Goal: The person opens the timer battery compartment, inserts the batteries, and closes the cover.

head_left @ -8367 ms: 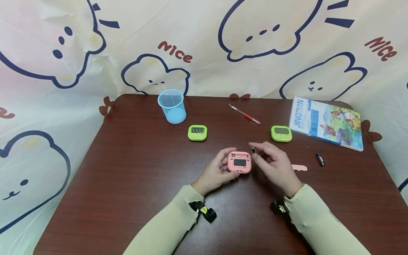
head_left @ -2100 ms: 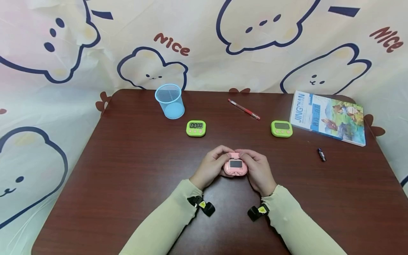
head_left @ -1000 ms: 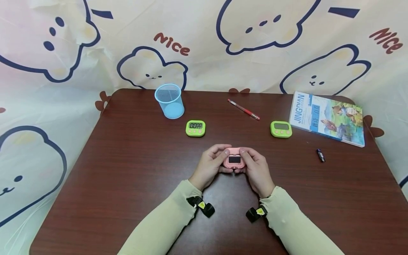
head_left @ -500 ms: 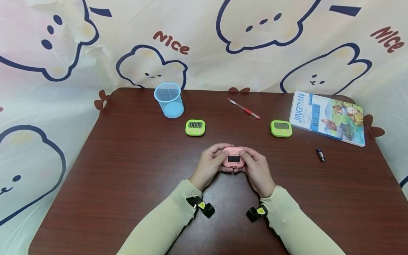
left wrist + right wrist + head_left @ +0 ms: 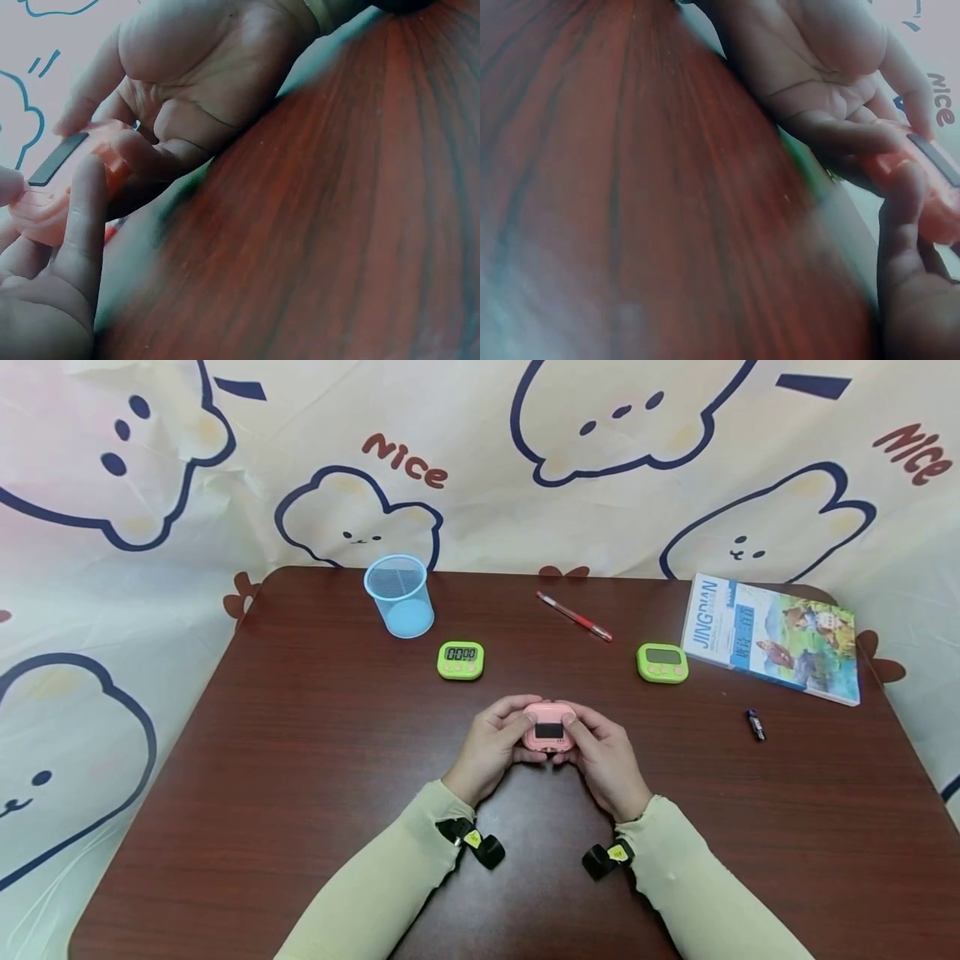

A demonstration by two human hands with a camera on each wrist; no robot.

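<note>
Tilted further up, pink timer [image 5: 548, 736] sits between both hands' grip.

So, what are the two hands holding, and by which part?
Both the left hand and right hand hold the pink timer by its left and right sides, thumbs on its front.

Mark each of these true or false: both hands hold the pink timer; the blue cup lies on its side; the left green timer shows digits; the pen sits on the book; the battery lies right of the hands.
1. Both the left hand and the right hand hold the pink timer. True.
2. The blue cup lies on its side. False: it stands upright.
3. The left green timer shows digits. True.
4. The red pen sits on the book. False: it lies on the table, apart from the book.
5. The battery lies right of the hands. True.
</note>
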